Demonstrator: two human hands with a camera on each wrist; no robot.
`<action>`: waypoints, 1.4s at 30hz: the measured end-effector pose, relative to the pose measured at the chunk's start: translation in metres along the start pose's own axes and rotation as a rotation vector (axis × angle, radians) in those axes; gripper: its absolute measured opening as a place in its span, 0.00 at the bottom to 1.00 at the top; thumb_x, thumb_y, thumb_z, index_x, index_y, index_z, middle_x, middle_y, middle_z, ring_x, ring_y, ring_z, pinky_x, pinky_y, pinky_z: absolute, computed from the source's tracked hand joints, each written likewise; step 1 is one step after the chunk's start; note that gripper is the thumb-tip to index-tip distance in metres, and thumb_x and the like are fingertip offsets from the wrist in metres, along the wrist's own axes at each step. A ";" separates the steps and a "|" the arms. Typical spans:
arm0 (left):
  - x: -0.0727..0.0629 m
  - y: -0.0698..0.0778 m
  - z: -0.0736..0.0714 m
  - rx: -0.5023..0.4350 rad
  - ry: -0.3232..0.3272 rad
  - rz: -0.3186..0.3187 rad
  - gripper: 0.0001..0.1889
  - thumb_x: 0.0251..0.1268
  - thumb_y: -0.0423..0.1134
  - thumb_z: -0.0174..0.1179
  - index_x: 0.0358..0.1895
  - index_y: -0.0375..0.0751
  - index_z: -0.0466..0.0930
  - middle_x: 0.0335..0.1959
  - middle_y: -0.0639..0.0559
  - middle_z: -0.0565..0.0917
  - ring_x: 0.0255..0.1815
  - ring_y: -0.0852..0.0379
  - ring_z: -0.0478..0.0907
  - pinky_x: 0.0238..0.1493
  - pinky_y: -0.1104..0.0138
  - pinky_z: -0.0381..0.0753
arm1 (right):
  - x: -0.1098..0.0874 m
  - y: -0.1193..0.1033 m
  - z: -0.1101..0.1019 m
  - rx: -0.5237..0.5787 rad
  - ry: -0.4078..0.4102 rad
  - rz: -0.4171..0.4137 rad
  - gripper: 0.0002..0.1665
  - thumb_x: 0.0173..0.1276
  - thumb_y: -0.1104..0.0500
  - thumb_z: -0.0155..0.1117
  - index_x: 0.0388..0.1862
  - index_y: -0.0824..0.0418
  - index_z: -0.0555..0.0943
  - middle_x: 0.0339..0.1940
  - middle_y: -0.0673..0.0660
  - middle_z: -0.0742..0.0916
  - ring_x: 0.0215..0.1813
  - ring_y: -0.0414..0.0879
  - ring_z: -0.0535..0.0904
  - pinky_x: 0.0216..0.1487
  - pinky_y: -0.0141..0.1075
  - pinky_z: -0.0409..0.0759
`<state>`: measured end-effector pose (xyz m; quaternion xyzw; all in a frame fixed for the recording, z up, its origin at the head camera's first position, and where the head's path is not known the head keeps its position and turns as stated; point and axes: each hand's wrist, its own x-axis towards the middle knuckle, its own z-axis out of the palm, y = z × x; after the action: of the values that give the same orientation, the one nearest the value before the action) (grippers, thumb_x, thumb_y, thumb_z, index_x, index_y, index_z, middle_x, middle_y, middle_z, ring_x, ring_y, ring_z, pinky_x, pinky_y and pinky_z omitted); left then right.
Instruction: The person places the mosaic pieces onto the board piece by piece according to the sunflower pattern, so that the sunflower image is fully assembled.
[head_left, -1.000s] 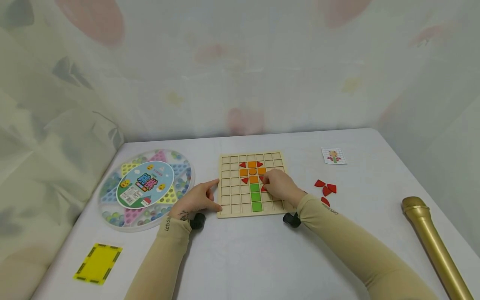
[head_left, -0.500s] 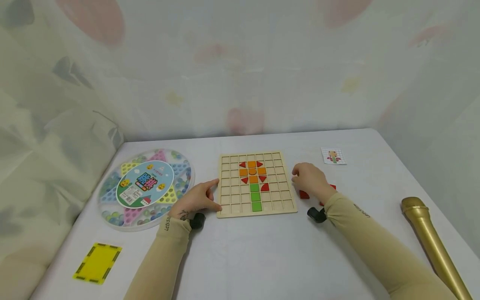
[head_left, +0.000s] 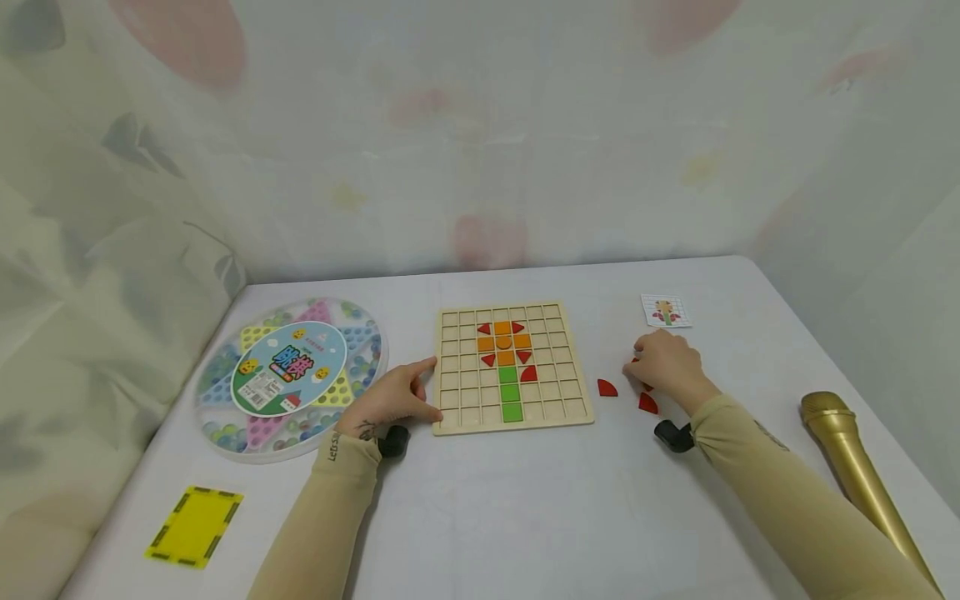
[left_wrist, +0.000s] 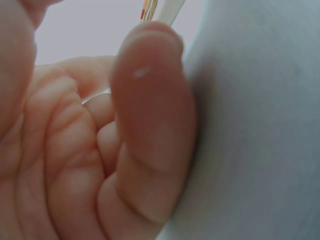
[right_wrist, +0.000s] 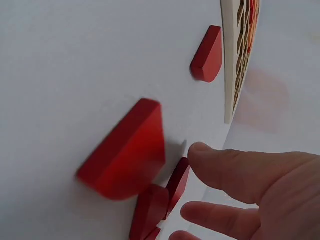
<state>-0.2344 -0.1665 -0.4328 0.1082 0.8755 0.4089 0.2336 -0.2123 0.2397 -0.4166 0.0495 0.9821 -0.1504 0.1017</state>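
Note:
The wooden grid board (head_left: 465, 396) carries orange, green and red tiles in a flower-like pattern, including a red quarter-round tile (head_left: 528, 374). My left hand (head_left: 390, 396) rests at its left edge, thumb and forefinger spread against the rim; in the left wrist view the other fingers curl loosely behind. Right of the board, my right hand (head_left: 666, 367) reaches over several loose red quarter-round tiles (head_left: 607, 388). The right wrist view shows thumb and fingers apart, the thumb tip right by a red tile (right_wrist: 177, 187), with another red tile (right_wrist: 127, 155) close to the camera.
A small printed pattern card (head_left: 666, 312) lies behind my right hand. A gold microphone (head_left: 862, 467) lies at the right. To the left are a round Chinese-checkers set (head_left: 367, 333) with marbles and a yellow rectangular card (head_left: 197, 527).
My right hand has left the board, where a red quarter-round tile lies beside the green column, and moved right to the loose red tiles. The left hand has stayed at the board's edge.

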 end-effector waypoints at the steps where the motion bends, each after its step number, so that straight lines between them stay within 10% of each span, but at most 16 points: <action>1: 0.000 0.000 0.000 0.005 0.001 0.002 0.53 0.36 0.36 0.76 0.72 0.47 0.54 0.24 0.47 0.72 0.20 0.56 0.64 0.21 0.67 0.64 | -0.001 0.001 0.000 -0.011 0.005 0.004 0.24 0.57 0.52 0.61 0.48 0.67 0.80 0.41 0.64 0.82 0.39 0.60 0.73 0.37 0.51 0.72; 24: 0.000 0.000 0.001 -0.005 0.009 -0.010 0.53 0.36 0.36 0.75 0.72 0.47 0.55 0.24 0.48 0.71 0.21 0.56 0.64 0.21 0.68 0.64 | -0.003 -0.005 0.003 0.105 -0.003 -0.055 0.05 0.60 0.61 0.60 0.28 0.62 0.74 0.24 0.56 0.80 0.25 0.48 0.73 0.35 0.45 0.68; 28: 0.001 -0.001 0.001 0.002 0.010 -0.012 0.53 0.36 0.36 0.76 0.72 0.48 0.55 0.24 0.48 0.71 0.21 0.56 0.65 0.21 0.68 0.64 | -0.001 -0.017 0.003 0.208 0.031 -0.138 0.02 0.61 0.63 0.59 0.32 0.62 0.75 0.30 0.58 0.81 0.28 0.49 0.74 0.27 0.37 0.72; 35: 0.001 -0.001 0.001 -0.001 0.007 -0.007 0.53 0.36 0.36 0.76 0.72 0.47 0.55 0.24 0.48 0.71 0.21 0.56 0.65 0.21 0.67 0.64 | 0.005 -0.054 0.002 0.275 -0.004 -0.362 0.15 0.67 0.67 0.52 0.49 0.66 0.80 0.44 0.62 0.83 0.45 0.52 0.75 0.50 0.46 0.74; 42: 0.001 -0.001 0.000 -0.006 0.009 -0.016 0.53 0.35 0.36 0.76 0.71 0.48 0.56 0.24 0.48 0.71 0.21 0.56 0.65 0.21 0.68 0.64 | 0.014 -0.082 0.009 0.284 -0.105 -0.411 0.14 0.62 0.66 0.59 0.48 0.66 0.77 0.34 0.57 0.80 0.36 0.48 0.72 0.39 0.37 0.72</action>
<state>-0.2354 -0.1664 -0.4344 0.0988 0.8762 0.4102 0.2330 -0.2347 0.1602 -0.4046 -0.1454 0.9339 -0.3069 0.1117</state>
